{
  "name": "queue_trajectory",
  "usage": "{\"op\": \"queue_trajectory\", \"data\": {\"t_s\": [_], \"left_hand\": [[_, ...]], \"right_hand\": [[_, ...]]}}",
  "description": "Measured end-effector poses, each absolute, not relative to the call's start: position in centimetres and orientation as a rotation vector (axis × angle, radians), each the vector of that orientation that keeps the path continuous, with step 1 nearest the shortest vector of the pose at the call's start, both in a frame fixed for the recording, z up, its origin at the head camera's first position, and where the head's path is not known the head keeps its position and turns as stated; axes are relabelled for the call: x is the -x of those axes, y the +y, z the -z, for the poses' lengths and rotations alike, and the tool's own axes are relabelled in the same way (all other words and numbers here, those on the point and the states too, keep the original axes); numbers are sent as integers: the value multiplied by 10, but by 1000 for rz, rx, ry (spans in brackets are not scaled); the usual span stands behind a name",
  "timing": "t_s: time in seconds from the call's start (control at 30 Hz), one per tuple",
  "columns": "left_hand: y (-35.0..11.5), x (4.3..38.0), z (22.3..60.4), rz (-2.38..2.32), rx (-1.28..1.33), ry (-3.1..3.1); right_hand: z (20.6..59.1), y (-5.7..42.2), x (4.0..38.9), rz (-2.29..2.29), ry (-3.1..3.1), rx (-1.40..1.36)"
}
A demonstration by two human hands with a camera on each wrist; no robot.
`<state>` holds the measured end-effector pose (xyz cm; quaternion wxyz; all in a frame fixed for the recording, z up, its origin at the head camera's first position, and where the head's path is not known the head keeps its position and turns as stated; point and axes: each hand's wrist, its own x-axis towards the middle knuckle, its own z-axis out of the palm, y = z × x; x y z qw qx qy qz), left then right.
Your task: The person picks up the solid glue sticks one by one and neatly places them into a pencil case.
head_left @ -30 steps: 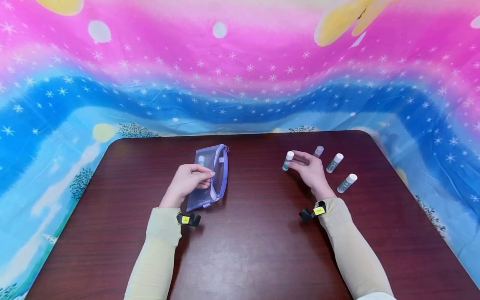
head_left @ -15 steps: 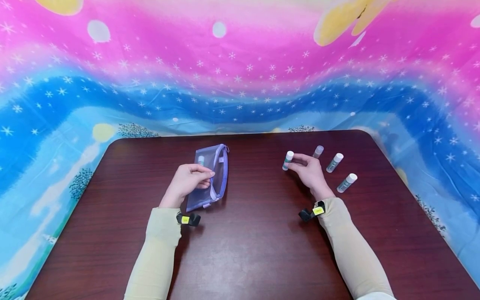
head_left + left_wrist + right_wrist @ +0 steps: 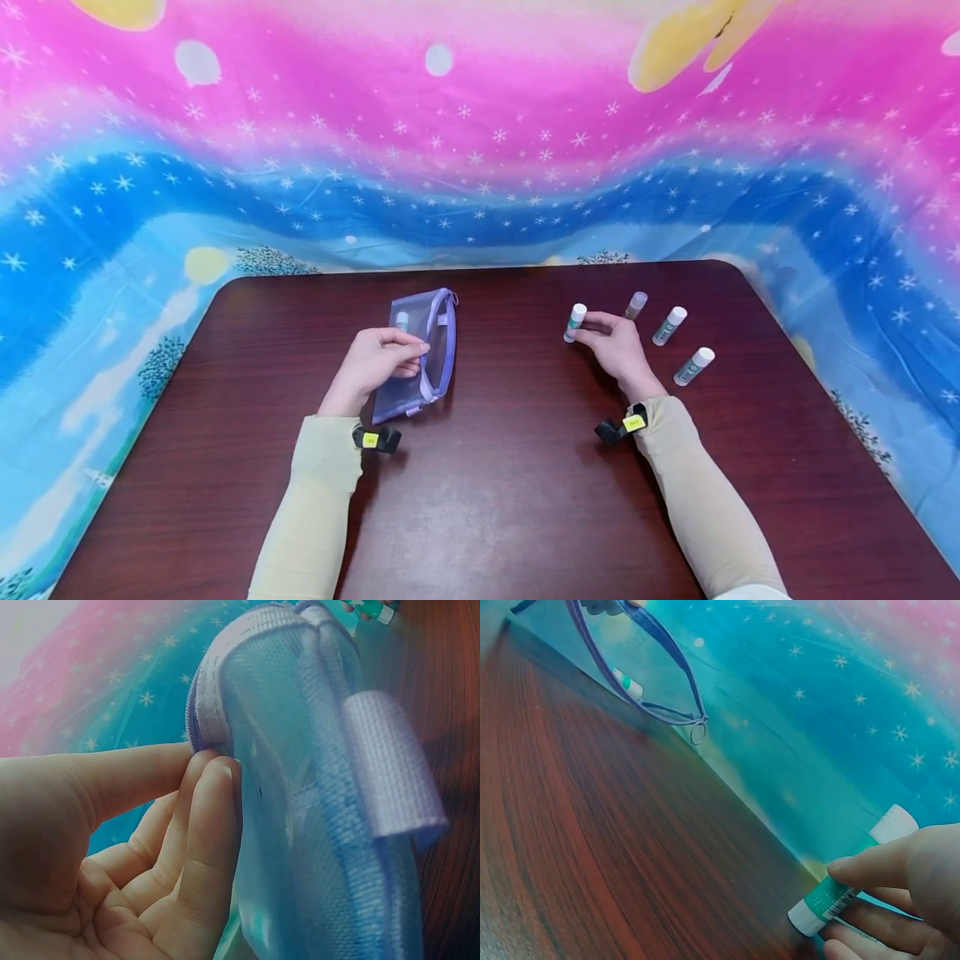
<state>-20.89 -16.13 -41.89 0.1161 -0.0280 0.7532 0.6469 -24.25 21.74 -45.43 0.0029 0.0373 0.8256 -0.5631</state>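
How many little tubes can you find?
5. One tube in the right hand, three tubes on the table near it, and another tube inside the purple pouch, where the left hand might hide more.

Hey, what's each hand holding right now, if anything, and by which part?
The left hand pinches the pouch by its open zippered edge; the right hand grips a glue stick by its green-labelled body.
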Motion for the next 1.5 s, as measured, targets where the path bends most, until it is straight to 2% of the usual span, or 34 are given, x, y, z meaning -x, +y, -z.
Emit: {"op": "queue_trajectory", "data": {"t_s": [0.87,1.5], "left_hand": [[-162,209,417,-1890,71,2205],[-162,209,421,-1879,73,2218]], "right_hand": [[450,214,242,1775,2568,-115],[438,188,249,1828,2498,-48]]}}
